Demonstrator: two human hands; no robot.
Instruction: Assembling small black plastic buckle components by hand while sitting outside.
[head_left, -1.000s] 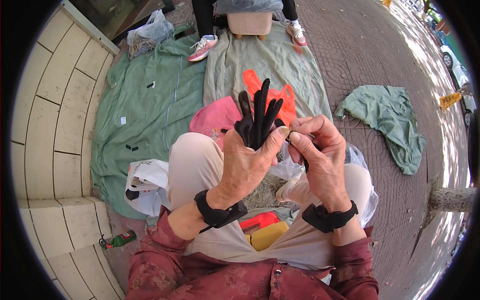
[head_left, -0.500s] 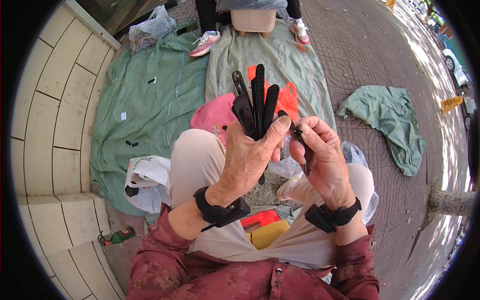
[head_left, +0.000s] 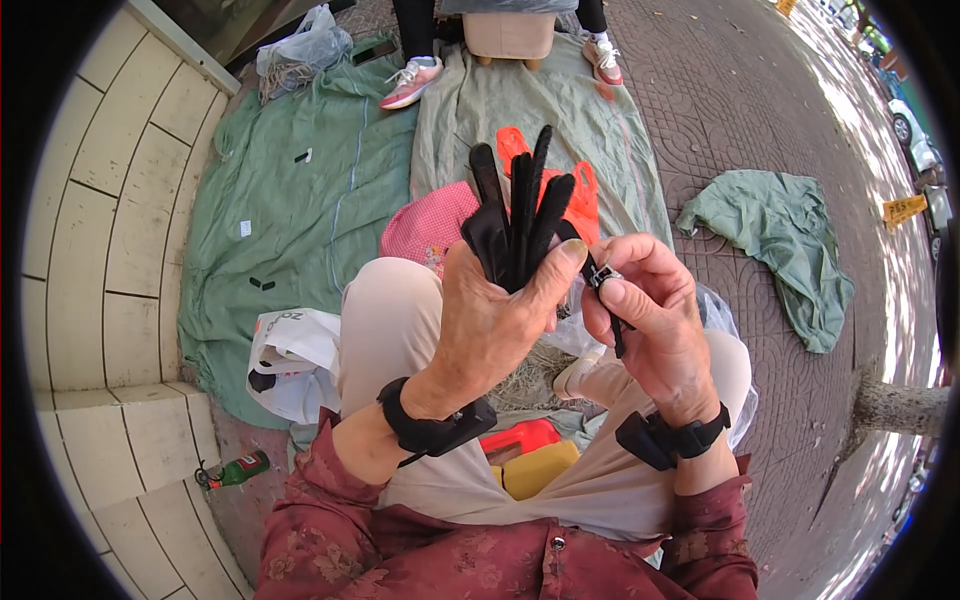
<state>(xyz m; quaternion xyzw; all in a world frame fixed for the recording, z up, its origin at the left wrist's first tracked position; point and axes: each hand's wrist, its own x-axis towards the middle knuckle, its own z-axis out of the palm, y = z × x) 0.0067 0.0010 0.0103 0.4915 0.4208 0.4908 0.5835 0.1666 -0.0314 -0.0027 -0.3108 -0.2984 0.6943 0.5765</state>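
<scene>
My left hand [head_left: 490,325] is closed round a bundle of black straps [head_left: 522,220], whose rounded, fuzzy-looking ends fan upward above the fingers. Close beside it on the right, my right hand [head_left: 655,320] pinches a narrow black strap [head_left: 591,266] with a small metal fitting, perhaps a buckle [head_left: 604,277], between thumb and fingers. The strap's upper end lies by my left thumb, and its lower end pokes out below my right fingers. Both hands are raised above my knees; the bundle's lower part is hidden by my left hand.
A pink dotted cloth item [head_left: 432,228] and a red plastic bag [head_left: 582,205] lie beyond my hands on green sheeting [head_left: 300,210]. At left are a white bag [head_left: 310,350] and a green bottle [head_left: 243,468]. A yellow block [head_left: 540,470] sits between my legs. Another person's shoe [head_left: 410,83] is ahead.
The black straps in my left hand have shifted and spread slightly. My right thumb has slid a little lower, and the metal fitting shows more plainly.
</scene>
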